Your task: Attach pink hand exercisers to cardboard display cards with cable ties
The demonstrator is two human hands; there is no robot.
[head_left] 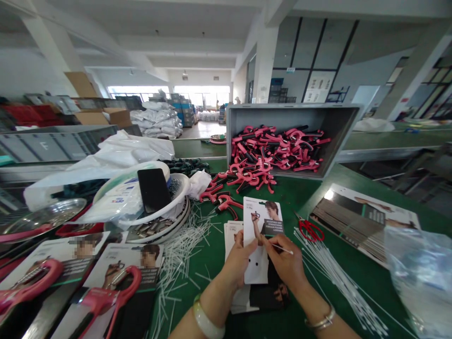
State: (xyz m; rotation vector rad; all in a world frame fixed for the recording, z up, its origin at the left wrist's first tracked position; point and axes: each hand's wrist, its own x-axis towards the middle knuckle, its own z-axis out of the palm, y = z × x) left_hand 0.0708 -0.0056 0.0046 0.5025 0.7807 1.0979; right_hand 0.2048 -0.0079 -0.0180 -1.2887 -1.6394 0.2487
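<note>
head: sole view, from the wearer's head | faces forward, tipped down | close over worktop point(291, 195), fingers point(279, 243) right of lower centre | reaches far windows point(201, 96), ceiling point(197, 28)

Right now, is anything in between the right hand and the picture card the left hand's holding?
Nothing visible is in the way. The right hand, pinching a thin white tie, is right up at the picture card in the left hand.
</note>
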